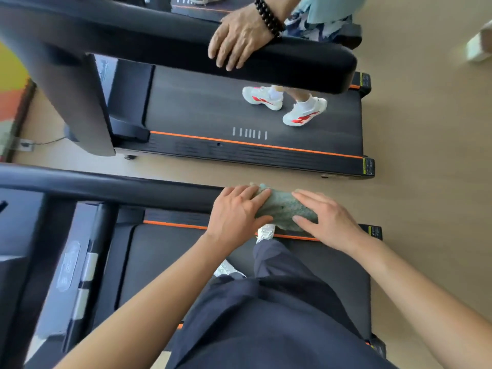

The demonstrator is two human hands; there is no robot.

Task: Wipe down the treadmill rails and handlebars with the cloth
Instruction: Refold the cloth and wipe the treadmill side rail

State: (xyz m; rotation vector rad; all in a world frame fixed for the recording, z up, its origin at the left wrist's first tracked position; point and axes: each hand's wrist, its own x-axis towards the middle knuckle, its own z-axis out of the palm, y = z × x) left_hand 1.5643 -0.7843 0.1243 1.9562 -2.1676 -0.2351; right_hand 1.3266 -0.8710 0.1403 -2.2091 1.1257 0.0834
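Observation:
A pale green cloth is draped over the end of my treadmill's black handrail, which runs in from the left. My left hand presses flat on the cloth's left part with straight fingers. My right hand lies flat on the cloth's right part, fingers straight and pointing left. The rail's end is hidden under the cloth and both hands. The treadmill's belt and my legs are below.
A neighbouring treadmill stands just beyond, with another person walking on it in white and red shoes. That person's hand rests on its black handrail. Tan floor lies to the right. My console sits at left.

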